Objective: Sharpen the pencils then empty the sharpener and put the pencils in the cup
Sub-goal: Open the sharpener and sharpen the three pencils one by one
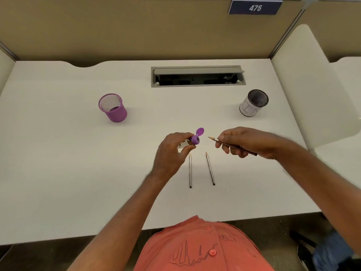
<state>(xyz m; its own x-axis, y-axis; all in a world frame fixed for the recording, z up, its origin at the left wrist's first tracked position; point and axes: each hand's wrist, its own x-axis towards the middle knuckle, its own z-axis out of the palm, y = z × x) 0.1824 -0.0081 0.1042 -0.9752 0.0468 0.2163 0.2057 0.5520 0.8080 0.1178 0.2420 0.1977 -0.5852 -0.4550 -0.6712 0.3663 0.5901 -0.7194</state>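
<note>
Above the middle of the white table (58, 153), the left hand (172, 153) pinches the purple sharpener (192, 140) between thumb and curled fingers, its clear shavings barrel tucked into the palm and its flip lid standing open toward the far side. Just to its right, apart from it by a small gap, the right hand (248, 142) holds a pencil (230, 145) with the fingers closed round the shaft near the sharpened end. That pencil's long axis runs nearly level, left to right, its point aimed at the sharpener's purple head but a little beyond it. So the move in hand turns on this line: the tip lies directly right of the opening, and the right hand is the one to close or widen the gap. Whether this pencil needs more sharpening I cannot tell; its tip looks pointed already.

Two more pencils (210, 169) lie on the table just below the hands, side by side, points away from the person. A purple mesh cup (115, 110) stands well off to the left, a dark mesh cup (254, 103) well off to the right.
</note>
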